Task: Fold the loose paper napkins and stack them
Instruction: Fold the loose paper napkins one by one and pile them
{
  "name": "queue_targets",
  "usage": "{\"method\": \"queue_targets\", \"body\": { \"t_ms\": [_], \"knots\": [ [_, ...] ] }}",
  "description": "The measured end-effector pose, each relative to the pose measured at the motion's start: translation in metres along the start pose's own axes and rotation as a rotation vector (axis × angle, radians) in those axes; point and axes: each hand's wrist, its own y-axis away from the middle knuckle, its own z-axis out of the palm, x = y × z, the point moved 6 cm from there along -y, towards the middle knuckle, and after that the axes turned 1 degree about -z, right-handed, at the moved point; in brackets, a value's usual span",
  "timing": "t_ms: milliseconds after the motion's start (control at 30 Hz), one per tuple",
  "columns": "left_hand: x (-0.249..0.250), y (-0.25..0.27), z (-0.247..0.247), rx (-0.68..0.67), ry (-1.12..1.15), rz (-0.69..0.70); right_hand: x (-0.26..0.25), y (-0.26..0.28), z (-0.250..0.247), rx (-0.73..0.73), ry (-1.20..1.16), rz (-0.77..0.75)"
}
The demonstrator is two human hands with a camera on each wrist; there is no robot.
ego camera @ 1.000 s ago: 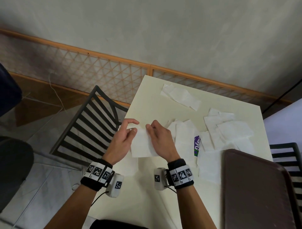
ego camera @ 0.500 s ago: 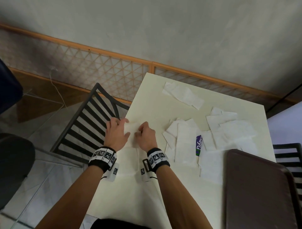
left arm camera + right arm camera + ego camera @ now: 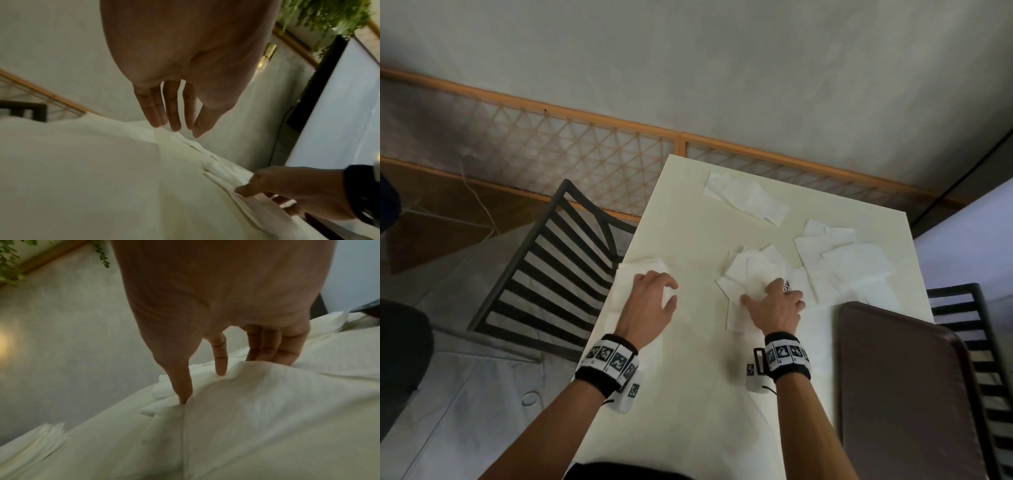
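Note:
Folded white napkins (image 3: 642, 270) lie stacked at the left edge of the cream table (image 3: 688, 219). My left hand (image 3: 654, 296) is over that stack (image 3: 92, 155), fingers (image 3: 174, 120) straight, holding nothing. My right hand (image 3: 774, 303) rests on a pile of loose napkins (image 3: 751, 269) at mid-table. In the right wrist view its thumb (image 3: 183, 391) and fingers (image 3: 221, 363) press on the top napkin (image 3: 267, 394), which bulges up between them. More loose napkins lie far back (image 3: 746, 198) and to the right (image 3: 842, 263).
A dark brown tray (image 3: 900, 394) takes up the near right of the table. A black slatted chair (image 3: 544, 274) stands against the table's left edge and another chair (image 3: 969, 329) stands at the right. A purple-printed packet (image 3: 787, 285) peeks out by my right fingers.
Both hands were pressing one napkin at the table's left edge. My right hand has moved right onto the loose pile; my left hand stays over the folded stack.

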Motion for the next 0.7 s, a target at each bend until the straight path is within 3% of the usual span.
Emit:
{"method": "queue_targets", "body": {
  "t_ms": [133,267,433,700],
  "knots": [
    [0.035,-0.025,0.051,-0.198,-0.034,0.002,0.005,-0.001,-0.002,-0.043,-0.103,0.018],
    [0.055,-0.062,0.097,-0.284,-0.125,-0.074,0.005,0.002,-0.003,-0.02,-0.138,-0.005],
    [0.065,-0.084,0.127,-0.264,-0.175,-0.124,0.006,0.004,-0.005,-0.006,-0.188,-0.015],
    [0.055,-0.086,0.113,-0.089,0.173,-0.187,0.026,-0.002,-0.014,0.036,-0.351,0.0]
  ]
}}
